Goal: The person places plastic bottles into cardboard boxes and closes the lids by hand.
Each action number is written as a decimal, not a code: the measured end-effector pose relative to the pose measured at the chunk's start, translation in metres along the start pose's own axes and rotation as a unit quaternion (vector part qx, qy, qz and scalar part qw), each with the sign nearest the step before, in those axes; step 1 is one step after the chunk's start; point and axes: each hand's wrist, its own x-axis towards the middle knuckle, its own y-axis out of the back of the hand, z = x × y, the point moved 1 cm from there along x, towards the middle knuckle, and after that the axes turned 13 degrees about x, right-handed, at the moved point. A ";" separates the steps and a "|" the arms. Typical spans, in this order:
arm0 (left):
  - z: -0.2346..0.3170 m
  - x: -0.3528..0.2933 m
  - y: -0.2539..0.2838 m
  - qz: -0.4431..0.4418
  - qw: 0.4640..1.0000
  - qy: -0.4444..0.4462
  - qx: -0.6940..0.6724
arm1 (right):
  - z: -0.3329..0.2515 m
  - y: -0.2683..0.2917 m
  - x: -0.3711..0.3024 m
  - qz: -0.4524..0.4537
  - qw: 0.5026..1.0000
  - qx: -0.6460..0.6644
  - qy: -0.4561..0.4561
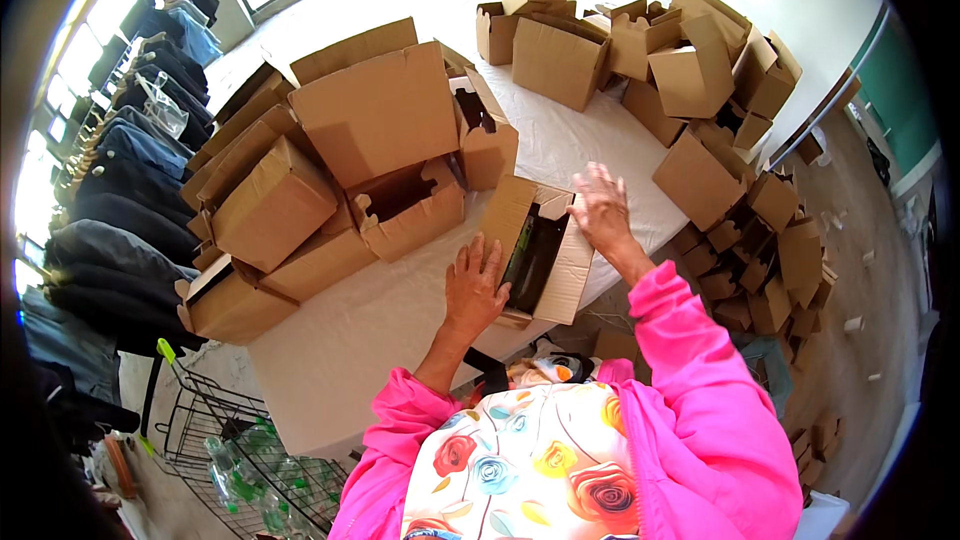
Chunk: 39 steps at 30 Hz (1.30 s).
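Note:
A small brown cardboard box (566,285) stands at the table's near edge in front of me, its long flaps folded outward. Inside it is dark; something greenish (520,258) shows along the left inner side, too dim to name. My left hand (474,286) lies against the box's left side and flap, fingers apart. Over the far right corner, my right hand (602,208) is raised with its fingers stretched out and slightly blurred. I cannot tell whether it touches the cardboard. Neither hand grips anything.
Open cardboard boxes are stacked on the table's left (375,120) and far right (560,60); more pile up on the floor (770,280). A wire cart (200,420) with clear bottles stands lower left. Dark clothes hang on a rack (120,230) by the windows.

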 end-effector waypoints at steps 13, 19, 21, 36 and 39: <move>-0.037 -0.017 -0.009 0.016 0.942 0.064 -0.328 | -0.048 -0.046 -0.036 -0.024 0.985 0.167 0.031; -0.035 -0.065 -0.016 -0.179 0.660 0.411 -0.603 | -0.030 -0.074 -0.026 0.001 0.992 0.127 -0.005; -0.027 -0.071 -0.013 -0.240 0.546 0.466 -0.654 | -0.024 -0.082 -0.019 0.028 0.990 0.133 -0.040; 0.015 -0.033 -0.041 -0.136 0.548 0.483 -0.669 | 0.036 -0.077 -0.007 0.105 0.827 0.510 -0.213; 0.025 -0.019 -0.047 -0.143 0.564 0.482 -0.655 | 0.043 -0.076 -0.007 0.108 0.816 0.534 -0.190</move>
